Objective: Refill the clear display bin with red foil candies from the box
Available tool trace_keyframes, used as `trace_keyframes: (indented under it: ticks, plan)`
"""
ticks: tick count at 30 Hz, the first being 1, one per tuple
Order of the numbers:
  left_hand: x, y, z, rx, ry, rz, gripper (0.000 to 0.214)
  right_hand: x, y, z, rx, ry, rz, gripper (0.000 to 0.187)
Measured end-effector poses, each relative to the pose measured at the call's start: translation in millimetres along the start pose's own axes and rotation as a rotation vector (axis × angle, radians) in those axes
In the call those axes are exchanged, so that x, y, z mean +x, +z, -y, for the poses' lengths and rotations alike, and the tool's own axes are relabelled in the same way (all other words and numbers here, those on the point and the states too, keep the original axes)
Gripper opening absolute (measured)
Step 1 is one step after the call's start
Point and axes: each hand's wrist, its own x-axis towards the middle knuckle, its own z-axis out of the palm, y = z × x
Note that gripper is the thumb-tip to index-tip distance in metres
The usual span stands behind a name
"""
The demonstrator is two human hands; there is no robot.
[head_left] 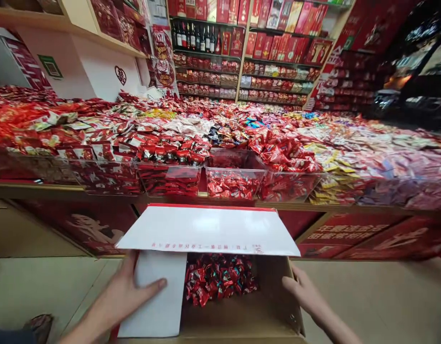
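Observation:
An open cardboard box (242, 320) sits low in front of me with red-wrapped candies (218, 279) piled in its far part. Its far flap (209, 231), white inside with red print, stands open toward the display. My left hand (125, 294) lies flat with fingers spread on the white left flap (159, 296). My right hand (304, 291) rests on the box's right wall, fingers stretched along the cardboard. Neither hand holds a candy.
A long counter holds clear bins (235, 179) heaped with wrapped sweets, mostly red, some yellow (335, 167) and pink (403, 167). Shelves (249, 52) with red boxes and bottles stand behind. A pale tiled floor (385, 296) surrounds the box.

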Motion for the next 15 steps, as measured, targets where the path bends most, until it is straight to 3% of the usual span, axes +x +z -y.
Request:
trace_keyframes:
  ticks: [3,4,5,8,9,11,15]
  plan:
    - [-13,-0.2,-6,0.187,0.371,-0.185,0.056,-3,2,0,-0.012,0.054,-0.076,0.052]
    - [-15,-2.5,-14,0.21,0.544,-0.166,0.043,-3,2,-1,-0.025,0.077,-0.096,0.053]
    - [-15,-5.0,-23,0.21,0.692,-0.11,0.034,-4,2,-1,-0.048,0.099,-0.117,0.052]
    - [-10,-7.6,-55,0.284,1.04,0.224,0.03,-3,2,-2,-0.135,0.14,-0.164,0.053]
    - [-7,-5.9,-64,0.319,1.064,0.297,0.026,-3,1,-2,-0.161,0.148,-0.176,0.054]
    - [-3,-0.3,-76,0.412,1.106,0.327,0.021,-3,0,-3,-0.188,0.147,-0.183,0.055]
    - [-6,-1.8,-84,0.489,1.085,0.163,0.017,-3,-1,-8,-0.177,0.087,-0.162,0.054]
